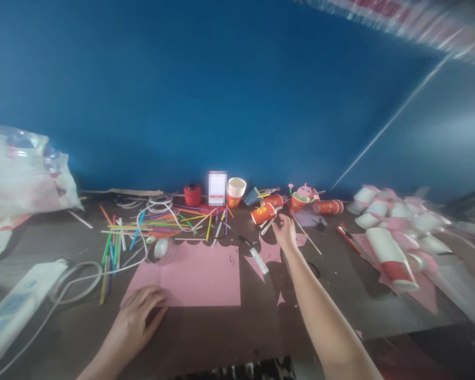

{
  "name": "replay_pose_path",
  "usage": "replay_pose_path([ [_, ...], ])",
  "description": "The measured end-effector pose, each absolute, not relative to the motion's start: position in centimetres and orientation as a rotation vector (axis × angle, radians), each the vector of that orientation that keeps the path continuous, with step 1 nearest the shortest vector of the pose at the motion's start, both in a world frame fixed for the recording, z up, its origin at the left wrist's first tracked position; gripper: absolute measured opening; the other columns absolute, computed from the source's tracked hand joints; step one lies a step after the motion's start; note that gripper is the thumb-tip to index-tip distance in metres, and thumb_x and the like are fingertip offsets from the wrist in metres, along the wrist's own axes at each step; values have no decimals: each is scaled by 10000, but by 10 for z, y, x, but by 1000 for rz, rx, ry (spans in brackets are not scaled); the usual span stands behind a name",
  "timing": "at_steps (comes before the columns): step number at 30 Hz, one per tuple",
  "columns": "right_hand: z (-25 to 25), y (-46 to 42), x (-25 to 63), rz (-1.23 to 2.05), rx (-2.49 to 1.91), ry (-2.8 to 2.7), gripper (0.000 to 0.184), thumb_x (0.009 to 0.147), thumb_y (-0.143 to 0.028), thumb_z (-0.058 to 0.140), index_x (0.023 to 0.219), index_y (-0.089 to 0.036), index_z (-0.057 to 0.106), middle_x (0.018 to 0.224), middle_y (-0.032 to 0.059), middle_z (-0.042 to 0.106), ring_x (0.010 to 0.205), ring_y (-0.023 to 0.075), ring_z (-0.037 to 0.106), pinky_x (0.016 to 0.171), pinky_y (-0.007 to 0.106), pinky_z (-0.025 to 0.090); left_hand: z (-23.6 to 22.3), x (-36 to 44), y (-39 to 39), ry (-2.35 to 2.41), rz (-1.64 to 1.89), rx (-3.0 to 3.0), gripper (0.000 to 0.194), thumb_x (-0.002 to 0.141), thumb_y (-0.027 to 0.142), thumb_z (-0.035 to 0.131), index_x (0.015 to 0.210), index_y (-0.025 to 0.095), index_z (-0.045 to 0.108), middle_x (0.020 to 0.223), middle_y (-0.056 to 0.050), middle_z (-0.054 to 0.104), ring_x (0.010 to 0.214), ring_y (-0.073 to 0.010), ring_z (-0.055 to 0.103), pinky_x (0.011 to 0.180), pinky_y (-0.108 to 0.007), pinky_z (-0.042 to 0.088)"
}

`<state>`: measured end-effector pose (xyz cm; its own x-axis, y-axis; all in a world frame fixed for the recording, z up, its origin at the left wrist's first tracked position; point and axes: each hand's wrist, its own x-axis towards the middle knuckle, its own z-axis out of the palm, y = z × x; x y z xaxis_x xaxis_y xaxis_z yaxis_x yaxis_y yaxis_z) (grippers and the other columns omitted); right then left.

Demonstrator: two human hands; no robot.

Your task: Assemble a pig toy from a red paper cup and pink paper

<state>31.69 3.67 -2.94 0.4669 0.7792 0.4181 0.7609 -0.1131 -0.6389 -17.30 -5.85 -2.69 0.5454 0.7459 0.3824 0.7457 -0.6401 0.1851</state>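
Note:
My left hand [138, 316] lies on the lower left corner of a pink paper sheet [206, 274], its thumb apart from the bent fingers. The sheet's far edge is cut in scallops. Farther out, my right hand [286, 233] reaches over pink paper scraps [271, 252], with thumb and fingers slightly apart. Close to its fingertips are a small white object [266, 227], too blurred to name, and a red paper cup [263, 214] on its side. A pen-like white tube [258, 260] with a dark end lies between the sheet and the scraps.
Colored sticks [162, 227] and a white cable [138, 237] spread at left, near a power strip [21, 306] and a plastic bag [27, 174]. Stacked cups [236, 190] stand by the blue wall [182, 95]. White-and-red cups [391, 258] pile at right, beside a red pen-like object [352, 240].

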Motion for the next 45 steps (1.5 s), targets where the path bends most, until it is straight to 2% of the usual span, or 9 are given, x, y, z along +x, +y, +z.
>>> replay_pose_path([
  [3, -28, 45, 319, 18, -1881, -1301, 411, 749, -316, 518, 1094, -97, 559, 1007, 147, 585, 750, 192, 566, 742, 361, 473, -26, -173, -58, 1331, 676, 2757, 177, 807, 315, 572, 954, 236, 631, 1016, -57, 641, 930, -209, 607, 808, -324, 467],
  [6, -22, 50, 317, 2, -1872, -1349, 256, 757, -299, 505, 911, -130, 621, 916, 109, 602, 697, 174, 561, 694, 320, 469, -25, -172, -58, 1342, 684, 2754, 181, 798, 324, 584, 941, 227, 635, 1012, -57, 643, 927, -210, 609, 809, -320, 460],
  [11, 0, 57, 292, -92, -1835, -1479, 166, 786, -243, 492, 817, -162, 634, 870, 86, 634, 777, 196, 551, 763, 327, 431, -24, -170, -58, 1357, 717, 2754, 146, 788, 329, 597, 888, 233, 645, 982, -44, 652, 917, -214, 611, 815, -324, 448],
  [15, 23, 67, 264, -155, -1816, -1647, 168, 814, -216, 498, 862, -194, 657, 870, 69, 667, 832, 216, 525, 819, 342, 382, -23, -170, -59, 1382, 706, 2736, 171, 789, 325, 593, 924, 232, 643, 994, -47, 646, 930, -214, 607, 812, -320, 450],
  [20, 40, 83, 236, -226, -1808, -1827, 187, 822, -200, 506, 909, -219, 670, 978, 72, 670, 965, 259, 489, 835, 368, 348, -25, -171, -60, 1393, 687, 2739, 163, 795, 312, 586, 927, 227, 632, 1019, -61, 634, 942, -218, 600, 820, -330, 446],
  [31, 36, 90, 228, -352, -1741, -1911, 311, 819, -162, 494, 1110, -192, 598, 1122, 116, 605, 1004, 288, 475, 855, 410, 358, -25, -171, -61, 1406, 717, 2721, 163, 787, 329, 595, 916, 238, 636, 1017, -48, 634, 957, -215, 599, 825, -318, 448],
  [36, 33, 78, 235, -354, -1653, -1958, 343, 845, -176, 474, 1176, -191, 560, 1156, 106, 582, 1068, 251, 481, 930, 392, 342, -29, -172, -58, 1386, 703, 2738, 185, 787, 346, 593, 935, 244, 637, 1014, -49, 640, 951, -216, 601, 828, -328, 449],
  [40, 29, 71, 271, -248, -1897, -1746, 305, 848, -228, 479, 1135, -208, 579, 1132, 88, 593, 1089, 229, 485, 951, 381, 335, -37, -175, -54, 1371, 725, 2745, 225, 770, 386, 605, 946, 250, 639, 1006, -45, 649, 949, -225, 602, 838, -341, 448],
  [45, 28, 66, 355, -127, -2351, -1337, 262, 832, -252, 506, 1034, -122, 609, 1018, 154, 619, 1023, 280, 527, 911, 449, 364, -41, -177, -54, 1379, 722, 2725, 246, 762, 401, 607, 960, 261, 641, 1019, -39, 652, 961, -228, 604, 845, -346, 448],
])
